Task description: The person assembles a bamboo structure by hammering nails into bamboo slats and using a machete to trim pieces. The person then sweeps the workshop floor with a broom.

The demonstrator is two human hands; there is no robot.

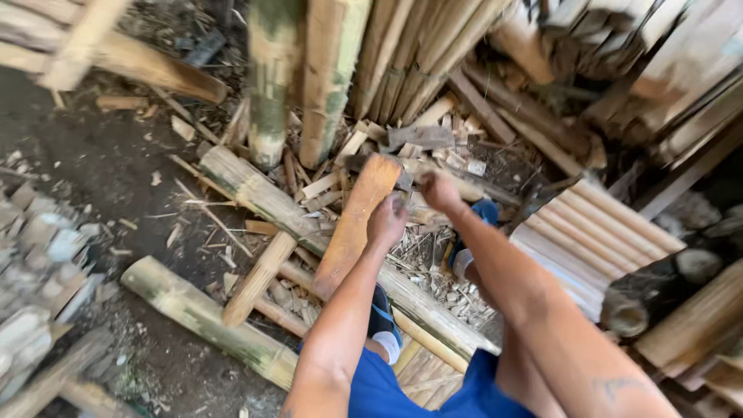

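Bamboo, a flat orange-brown split slab [352,224], leans with its long axis running from lower left up to upper right, resting on a round bamboo pole [309,224] lying on the littered ground. Left hand [385,223] is clenched on the slab's right edge near its top; right hand [438,190] hovers just beyond, its grip unclear.

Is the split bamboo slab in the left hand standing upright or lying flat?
Neither: tilted. The bamboo slab leans, lower end among the poles on the ground, upper end by the left hand gripping its edge.
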